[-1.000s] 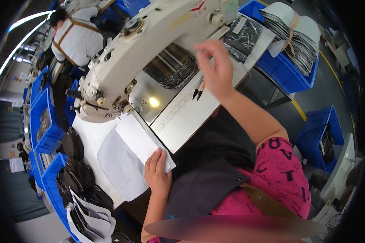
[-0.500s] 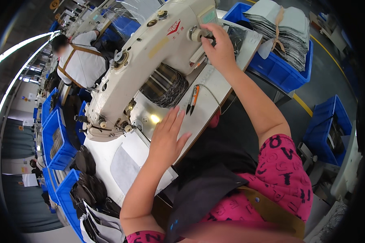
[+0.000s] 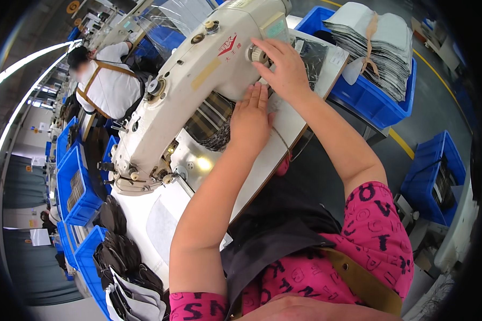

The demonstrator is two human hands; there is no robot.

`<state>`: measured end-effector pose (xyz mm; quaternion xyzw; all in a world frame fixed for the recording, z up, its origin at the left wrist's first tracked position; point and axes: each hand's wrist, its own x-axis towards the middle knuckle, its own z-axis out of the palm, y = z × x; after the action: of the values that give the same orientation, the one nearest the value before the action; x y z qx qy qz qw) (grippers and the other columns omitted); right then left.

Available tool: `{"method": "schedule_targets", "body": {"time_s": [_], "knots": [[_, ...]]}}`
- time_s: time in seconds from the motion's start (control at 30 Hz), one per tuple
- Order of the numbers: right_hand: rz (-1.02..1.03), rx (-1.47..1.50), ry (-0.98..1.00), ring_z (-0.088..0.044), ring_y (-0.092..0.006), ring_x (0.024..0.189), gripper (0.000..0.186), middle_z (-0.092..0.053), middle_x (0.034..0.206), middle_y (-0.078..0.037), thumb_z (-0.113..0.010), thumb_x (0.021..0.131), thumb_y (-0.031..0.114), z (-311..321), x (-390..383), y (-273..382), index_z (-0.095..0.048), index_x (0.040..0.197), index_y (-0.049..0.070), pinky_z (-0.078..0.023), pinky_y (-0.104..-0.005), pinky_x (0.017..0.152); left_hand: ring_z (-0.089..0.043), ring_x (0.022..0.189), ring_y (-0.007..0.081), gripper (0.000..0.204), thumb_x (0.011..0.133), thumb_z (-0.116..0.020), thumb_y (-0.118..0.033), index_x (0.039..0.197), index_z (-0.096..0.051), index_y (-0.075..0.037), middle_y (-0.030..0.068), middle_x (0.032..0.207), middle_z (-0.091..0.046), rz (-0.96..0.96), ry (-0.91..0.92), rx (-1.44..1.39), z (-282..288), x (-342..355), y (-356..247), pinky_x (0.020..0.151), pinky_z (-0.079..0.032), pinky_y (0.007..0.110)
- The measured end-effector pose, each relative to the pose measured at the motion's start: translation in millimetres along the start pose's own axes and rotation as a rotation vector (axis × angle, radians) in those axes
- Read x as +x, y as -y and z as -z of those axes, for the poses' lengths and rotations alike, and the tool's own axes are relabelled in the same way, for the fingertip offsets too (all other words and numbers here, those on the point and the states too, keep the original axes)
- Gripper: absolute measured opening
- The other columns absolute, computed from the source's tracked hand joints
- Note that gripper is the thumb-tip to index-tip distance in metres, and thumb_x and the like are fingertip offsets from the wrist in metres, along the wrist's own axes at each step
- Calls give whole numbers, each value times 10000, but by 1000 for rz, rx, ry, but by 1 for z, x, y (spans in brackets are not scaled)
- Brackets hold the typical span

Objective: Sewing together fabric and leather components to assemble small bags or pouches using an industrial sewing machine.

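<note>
A cream sewing machine (image 3: pixel 198 69) stands on the white table in front of me. My right hand (image 3: pixel 288 72) is at the ridged dial (image 3: pixel 257 54) on its pillar, thumb and forefinger on either side of it. Just below, my left hand (image 3: pixel 251 125) lies with fingers stretched out and close together, fingertips at the lever under the dial; whether they press it I cannot tell. Brown plaid fabric pieces (image 3: pixel 209 117) are bundled beneath the machine arm, left of my left hand. The orange-handled thread snips seen earlier are hidden.
A pale flat piece (image 3: pixel 163 227) lies on the table near the needle end. Blue crates (image 3: pixel 380 109) stand right, one with a stack of tied white-backed pieces (image 3: pixel 367 43). Dark pieces (image 3: pixel 115 249) fill a crate at left. A co-worker (image 3: pixel 112 80) sits beyond the machine.
My left hand has moved up and right from beside the needle plate to below the dial. My right hand has shifted slightly left, its fingers now around the dial.
</note>
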<state>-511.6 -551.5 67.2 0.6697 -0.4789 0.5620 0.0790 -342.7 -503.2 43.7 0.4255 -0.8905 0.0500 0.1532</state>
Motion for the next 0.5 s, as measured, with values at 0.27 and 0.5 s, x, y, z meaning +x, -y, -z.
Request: {"method": "schedule_targets", "body": {"time_s": [0.27, 0.5], "knots": [[-61, 44, -14, -664, -283, 998, 565, -655, 1154, -81, -783, 894, 219, -7, -7, 0, -629, 1437, 237, -563, -371, 828, -410, 1508, 322, 766, 936, -695, -360, 1553, -426, 6, 186, 1631, -412, 72, 26, 16, -10, -6, -15, 1165, -414, 506], [-48, 40, -57, -621, -216, 806, 592, -621, 1033, -54, -789, 892, 201, -15, -7, -2, -620, 1456, 254, -556, -335, 740, -412, 1507, 308, 836, 910, -721, -418, 1578, -394, -37, 138, 1647, -400, 82, 25, 48, -11, -6, -15, 1144, -445, 516]]}}
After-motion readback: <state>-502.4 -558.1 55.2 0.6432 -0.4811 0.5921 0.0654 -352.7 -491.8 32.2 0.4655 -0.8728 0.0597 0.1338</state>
